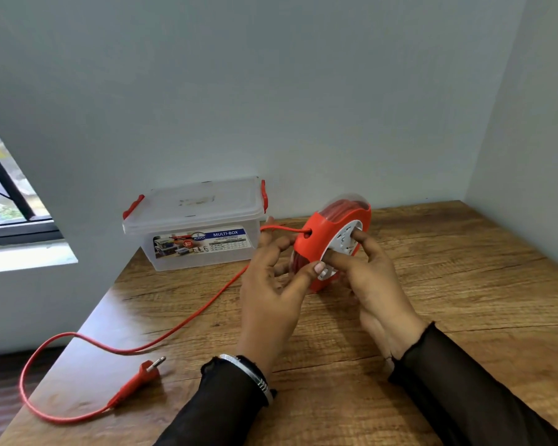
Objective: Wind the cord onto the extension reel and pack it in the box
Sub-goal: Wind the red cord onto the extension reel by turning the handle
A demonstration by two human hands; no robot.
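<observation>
A round red extension reel (327,233) with a white socket face stands on edge on the wooden table (448,300). My left hand (271,297) grips its near rim, thumb on the front edge. My right hand (377,284) holds the white face, with fingers hooked into it. The red cord (187,320) leaves a hole in the reel's side, runs left across the table, loops past the table's left edge and ends in a red plug (139,379) lying near the front left. A clear plastic box (194,220) with red clips and its lid on stands behind, against the wall.
Grey walls close off the table at the back and right. A window (4,194) with a white sill is at the left. The floor shows below the table's left edge.
</observation>
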